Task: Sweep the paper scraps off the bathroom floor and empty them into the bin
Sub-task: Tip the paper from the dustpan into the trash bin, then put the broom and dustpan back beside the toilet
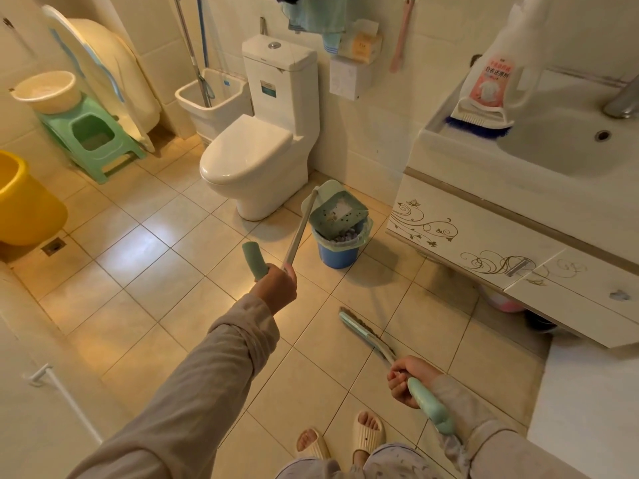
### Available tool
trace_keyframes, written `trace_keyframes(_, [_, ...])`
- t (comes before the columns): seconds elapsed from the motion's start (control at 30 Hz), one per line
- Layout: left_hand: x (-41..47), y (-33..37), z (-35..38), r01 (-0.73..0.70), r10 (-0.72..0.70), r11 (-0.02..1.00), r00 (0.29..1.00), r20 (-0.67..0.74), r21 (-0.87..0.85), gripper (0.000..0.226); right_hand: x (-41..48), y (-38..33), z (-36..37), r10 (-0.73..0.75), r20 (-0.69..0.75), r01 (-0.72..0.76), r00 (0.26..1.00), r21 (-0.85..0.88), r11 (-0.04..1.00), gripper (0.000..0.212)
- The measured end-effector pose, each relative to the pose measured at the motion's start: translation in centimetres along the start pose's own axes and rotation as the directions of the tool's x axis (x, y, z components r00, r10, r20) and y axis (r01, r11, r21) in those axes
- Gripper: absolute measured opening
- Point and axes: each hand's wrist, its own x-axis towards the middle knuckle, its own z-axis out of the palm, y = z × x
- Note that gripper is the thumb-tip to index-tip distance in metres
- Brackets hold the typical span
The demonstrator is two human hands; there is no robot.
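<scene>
My left hand [276,286] grips the long pale handle of a green dustpan [337,209]. The pan is tipped up over the blue bin [337,248], which has a green liner. A few paper scraps [340,210] and dark specks lie in the pan. My right hand [408,378] is closed around the green handle of a broom. The broom head [361,331] rests low over the floor tiles in front of my feet.
A white toilet [259,157] stands just left of the bin. The sink cabinet [484,243] juts out on the right. A yellow tub [24,202], a green stool [93,140] with a basin, and a mop sink sit along the left and back.
</scene>
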Motion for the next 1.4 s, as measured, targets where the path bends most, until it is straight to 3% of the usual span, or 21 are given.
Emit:
trace_keyframes(0.1, [0.0, -0.7, 0.2, 0.051, -0.051, 0.998, 0.999, 0.000, -0.029, 0.046, -0.1, 0.0, 0.2, 0.000, -0.001, 0.000, 1.000, -0.011, 1.000, 0.037])
trace_keyframes(0.2, [-0.1, -1.2, 0.2, 0.187, -0.184, 0.962, 0.982, 0.031, -0.198, 0.046, -0.3, -0.2, 0.1, -0.001, -0.004, 0.001, 1.000, -0.008, 1.000, 0.037])
trace_keyframes(0.37, [-1.3, -0.4, 1.0, 0.446, -0.421, 0.773, 0.893, 0.162, -0.451, 0.035, -0.5, -0.1, 0.0, -0.010, -0.006, 0.010, 1.000, 0.001, 1.000, 0.037])
trace_keyframes(0.43, [-2.0, -0.3, 1.5, 0.522, -0.493, 0.620, 0.840, 0.226, -0.586, 0.025, -0.6, -0.1, 0.1, -0.011, -0.006, 0.011, 1.000, -0.007, 1.000, 0.039])
trace_keyframes(0.53, [-3.3, -0.4, 2.6, 0.604, -0.587, 0.287, 0.724, 0.362, -0.743, 0.021, -0.7, 0.0, 0.3, -0.013, -0.010, 0.013, 1.000, -0.037, 0.999, 0.041])
trace_keyframes(0.67, [-5.1, 0.0, 3.9, 0.631, -0.622, -0.127, 0.550, 0.557, -0.766, 0.028, -1.0, 0.1, 1.3, -0.005, -0.019, 0.003, 1.000, -0.097, 0.995, 0.038])
trace_keyframes(0.73, [-6.0, 0.2, 4.0, 0.606, -0.626, -0.277, 0.475, 0.618, -0.746, 0.029, -1.0, 0.0, 2.0, -0.018, -0.017, 0.016, 1.000, -0.121, 0.992, 0.039])
trace_keyframes(0.8, [-6.9, 0.6, 4.0, 0.597, -0.628, -0.361, 0.412, 0.660, -0.716, 0.027, -0.9, -0.1, 2.8, -0.035, -0.016, 0.032, 0.999, -0.149, 0.988, 0.040])
trace_keyframes(0.87, [-7.9, 1.2, 4.2, 0.613, -0.603, -0.396, 0.388, 0.697, -0.684, 0.027, -1.0, -0.2, 3.4, -0.036, -0.008, 0.034, 0.999, -0.171, 0.985, 0.042])
trace_keyframes(1.1, [-10.3, 7.2, 4.3, 0.716, -0.440, -0.332, 0.457, 0.773, -0.613, 0.023, -1.3, 0.3, 3.8, -0.035, -0.022, 0.030, 0.999, -0.169, 0.985, 0.038])
trace_keyframes(1.23, [-10.9, 9.8, 4.6, 0.757, -0.316, -0.356, 0.454, 0.833, -0.548, 0.023, -1.3, 0.4, 3.9, -0.032, -0.016, 0.030, 0.999, -0.127, 0.991, 0.038])
trace_keyframes(1.4, [-11.4, 10.9, 4.5, 0.781, -0.268, -0.319, 0.469, 0.841, -0.537, 0.018, -0.5, 0.4, 4.0, -0.018, -0.019, 0.017, 1.000, -0.060, 0.998, 0.035])
